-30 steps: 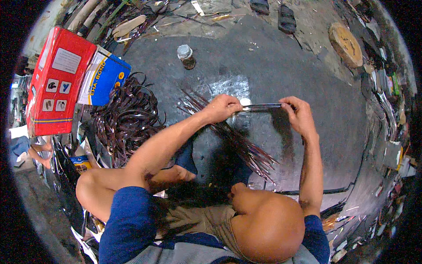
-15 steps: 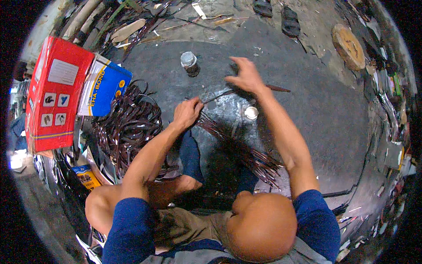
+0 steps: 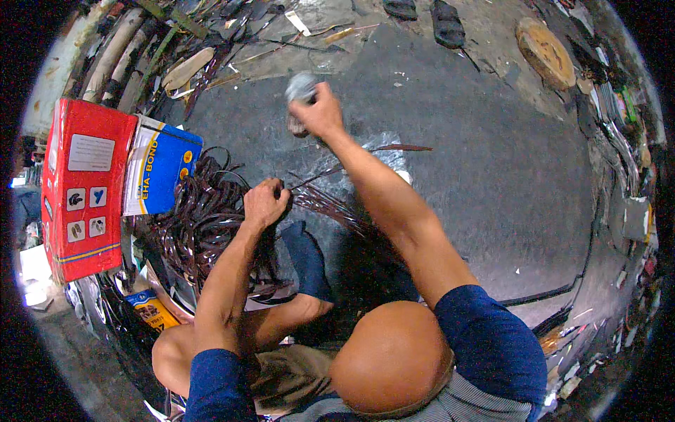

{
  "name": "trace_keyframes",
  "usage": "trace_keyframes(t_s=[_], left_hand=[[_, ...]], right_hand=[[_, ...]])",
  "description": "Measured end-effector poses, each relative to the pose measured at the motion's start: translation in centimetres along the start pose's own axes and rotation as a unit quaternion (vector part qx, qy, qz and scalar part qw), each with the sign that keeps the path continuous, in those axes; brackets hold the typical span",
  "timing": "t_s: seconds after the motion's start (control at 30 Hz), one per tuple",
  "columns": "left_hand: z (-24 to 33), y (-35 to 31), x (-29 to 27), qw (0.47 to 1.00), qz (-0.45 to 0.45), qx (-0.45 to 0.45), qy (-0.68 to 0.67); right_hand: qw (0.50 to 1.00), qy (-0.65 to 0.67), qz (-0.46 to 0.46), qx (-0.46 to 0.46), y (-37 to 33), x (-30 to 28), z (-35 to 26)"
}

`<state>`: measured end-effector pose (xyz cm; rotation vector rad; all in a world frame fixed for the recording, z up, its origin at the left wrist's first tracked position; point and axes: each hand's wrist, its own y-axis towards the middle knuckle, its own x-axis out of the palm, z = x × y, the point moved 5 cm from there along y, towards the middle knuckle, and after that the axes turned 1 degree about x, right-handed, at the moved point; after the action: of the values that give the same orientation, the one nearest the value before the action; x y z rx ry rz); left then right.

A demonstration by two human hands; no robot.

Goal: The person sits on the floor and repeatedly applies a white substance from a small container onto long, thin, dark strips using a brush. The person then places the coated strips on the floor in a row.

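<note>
My right hand reaches across to a small jar with a greyish lid, its fingers closed round the side. The jar is blurred by motion. Low on the left, my left hand pinches the end of a thin dark brown strip. From those fingers the strip slants up to the right, passing behind my right forearm and out beyond it. A bundle of glossy brown strips lies below it, partly under that forearm. A small white round thing peeks out beside the forearm.
A tangled heap of glossy brown strips lies left of my left hand. Behind it stand a red box and a blue-and-white box. Black sandals and a round wood slab lie at the far side.
My right hand has gone from open above the strip to closed round the jar, moving left. My left hand has shifted left and slightly nearer with the strip's end.
</note>
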<state>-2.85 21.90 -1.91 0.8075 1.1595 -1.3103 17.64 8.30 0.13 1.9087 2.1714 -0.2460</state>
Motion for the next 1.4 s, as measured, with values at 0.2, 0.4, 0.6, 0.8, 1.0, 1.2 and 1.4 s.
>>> trace_keyframes(t_s=[0.2, 0.4, 0.6, 0.8, 1.0, 1.2, 1.4], left_hand=[[5.0, 1.0, -0.8, 0.993, 0.093, 0.071, -0.008], [9.4, 2.7, 0.8, 0.97, 0.207, 0.123, -0.025], [11.1, 5.8, 5.4, 0.983, 0.114, 0.053, -0.132], [17.6, 7.5, 5.6, 0.816, -0.167, -0.027, -0.552], [29.4, 4.5, -0.5, 0.746, -0.267, 0.009, -0.61], [33.9, 0.9, 0.9, 0.781, -0.309, 0.106, -0.532], [36.3, 1.3, 3.1, 0.791, -0.292, 0.151, -0.517]], right_hand=[[0.854, 0.491, -0.021, 0.17, -0.1, -11.9, 4.9], [0.798, 0.527, 0.118, 0.267, -7.5, -21.8, 9.5], [0.695, 0.615, 0.175, 0.33, -13.1, -24.7, 11.6], [0.607, 0.732, 0.059, 0.305, -17.4, -28.0, 11.6], [0.643, 0.704, 0.045, 0.297, -19.7, -28.1, 5.0], [0.708, 0.675, 0.133, 0.161, -19.1, -35.4, 2.2], [0.827, 0.501, 0.252, 0.047, -19.4, -44.8, 2.5]])
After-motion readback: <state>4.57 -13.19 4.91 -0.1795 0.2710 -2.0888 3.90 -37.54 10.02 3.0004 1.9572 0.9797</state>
